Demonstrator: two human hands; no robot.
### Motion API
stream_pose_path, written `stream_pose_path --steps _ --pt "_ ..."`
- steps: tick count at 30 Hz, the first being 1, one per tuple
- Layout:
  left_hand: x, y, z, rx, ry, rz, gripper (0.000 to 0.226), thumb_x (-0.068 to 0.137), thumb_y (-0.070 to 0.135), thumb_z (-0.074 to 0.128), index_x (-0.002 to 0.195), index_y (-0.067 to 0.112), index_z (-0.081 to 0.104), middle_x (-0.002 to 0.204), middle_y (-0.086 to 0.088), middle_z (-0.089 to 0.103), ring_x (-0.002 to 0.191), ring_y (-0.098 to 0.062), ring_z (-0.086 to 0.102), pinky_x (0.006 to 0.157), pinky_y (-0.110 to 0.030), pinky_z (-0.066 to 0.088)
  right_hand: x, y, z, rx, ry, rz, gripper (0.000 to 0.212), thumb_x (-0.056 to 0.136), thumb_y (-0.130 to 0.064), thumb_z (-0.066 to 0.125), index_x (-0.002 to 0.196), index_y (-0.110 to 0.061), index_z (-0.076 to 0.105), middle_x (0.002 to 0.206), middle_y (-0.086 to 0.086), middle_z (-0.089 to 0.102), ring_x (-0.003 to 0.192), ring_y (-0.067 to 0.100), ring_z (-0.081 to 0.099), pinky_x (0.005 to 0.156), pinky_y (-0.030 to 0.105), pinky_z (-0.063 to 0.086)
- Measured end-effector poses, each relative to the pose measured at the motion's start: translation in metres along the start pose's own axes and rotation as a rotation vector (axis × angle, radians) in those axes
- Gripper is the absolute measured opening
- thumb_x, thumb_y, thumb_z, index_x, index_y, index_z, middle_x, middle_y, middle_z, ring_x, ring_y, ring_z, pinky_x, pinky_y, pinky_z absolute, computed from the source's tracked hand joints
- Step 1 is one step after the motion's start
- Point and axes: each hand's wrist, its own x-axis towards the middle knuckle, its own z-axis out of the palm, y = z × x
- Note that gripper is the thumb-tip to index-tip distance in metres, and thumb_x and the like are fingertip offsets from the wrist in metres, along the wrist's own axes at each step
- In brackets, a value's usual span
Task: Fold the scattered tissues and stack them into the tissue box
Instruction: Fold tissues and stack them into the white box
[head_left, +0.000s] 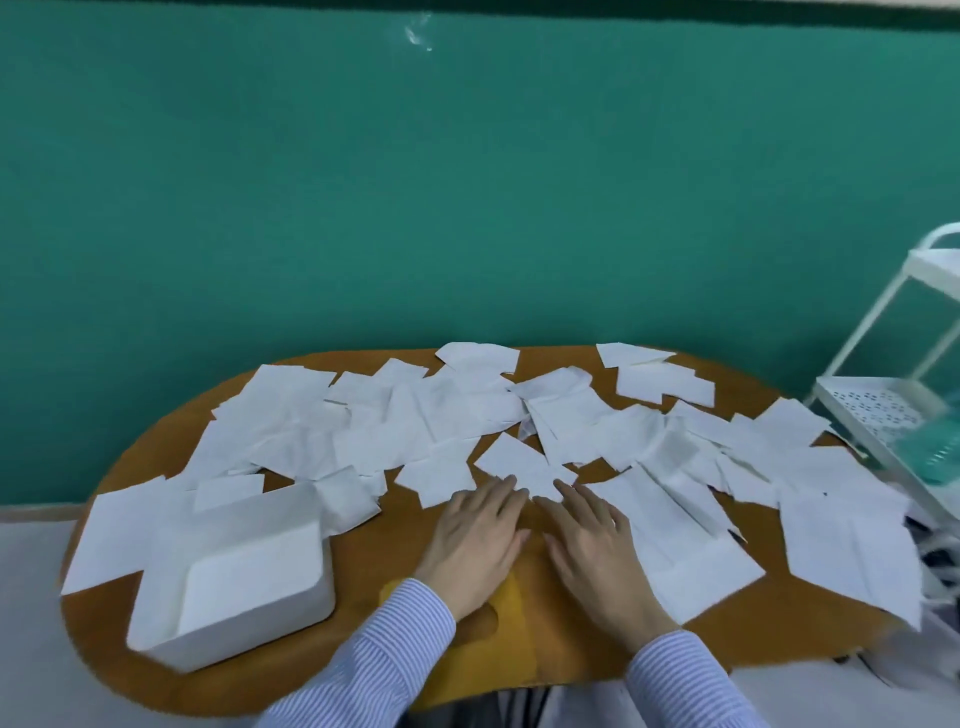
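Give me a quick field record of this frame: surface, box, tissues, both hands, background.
surface: oval wooden table
box: white tissue box, front left, open top, looks empty
tissues: many white sheets scattered flat, overlapping
left hand: flat, fingertips on the small tissue at centre
right hand: flat, fingertips at the same tissue
background: teal wall; white rack at right

White rack (893, 364) cut by the right edge, sleeves (395, 654) by the bottom edge, tissue box (234, 577) slightly blurred
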Motion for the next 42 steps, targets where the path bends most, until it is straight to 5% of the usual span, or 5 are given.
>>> stream_pose_path --steps 9,13,20,27,42 --pt "0.057 0.061 0.053 -0.056 -0.31 0.266 0.056 0.109 0.035 0.033 0.16 0.021 0.015 0.169 0.006 0.002 0.154 -0.014 0.009 0.123 -0.042 0.018 -0.046 0.095 0.012 0.05 -0.205 0.184 0.057 0.106 -0.041 0.031 0.157 -0.025 0.013 0.165 0.0 0.01 0.152 0.019 0.009 0.121 0.037 0.014" --pt "0.054 0.07 0.058 -0.032 -0.351 0.322 0.055 0.109 0.036 0.031 0.16 0.024 0.016 0.168 0.006 0.005 0.154 -0.015 0.009 0.121 -0.04 0.018 -0.058 0.106 0.014 0.121 -0.229 0.117 0.056 0.106 -0.041 0.033 0.156 -0.021 0.02 0.164 -0.001 0.014 0.152 0.018 0.01 0.118 0.028 0.004" --pt "0.027 0.054 0.046 -0.136 -0.19 0.441 0.039 0.109 0.038 0.032 0.141 0.027 0.052 0.131 0.002 0.054 0.118 -0.016 0.051 0.095 -0.03 0.045 -0.08 0.106 0.023 0.245 -0.139 -0.035 0.042 0.105 -0.038 0.04 0.145 -0.028 0.045 0.155 -0.012 0.036 0.147 0.008 0.026 0.119 0.023 0.02" --pt "0.03 0.043 0.052 -0.235 -0.088 0.515 0.02 0.1 0.029 0.058 0.116 0.027 0.071 0.097 0.011 0.068 0.087 -0.007 0.058 0.072 -0.022 0.047 -0.092 0.108 0.02 0.251 -0.016 -0.106 0.027 0.103 -0.035 0.046 0.124 -0.033 0.063 0.135 -0.016 0.06 0.128 0.004 0.051 0.107 0.029 0.043" --pt "0.055 0.031 0.057 -0.399 -0.192 0.327 0.027 0.099 0.032 0.06 0.12 0.018 0.071 0.113 0.007 0.065 0.105 -0.006 0.057 0.086 -0.016 0.041 -0.074 0.108 0.017 0.093 0.014 0.091 0.004 0.092 -0.032 0.062 0.091 -0.031 0.058 0.098 -0.017 0.063 0.087 0.009 0.057 0.072 0.024 0.047"
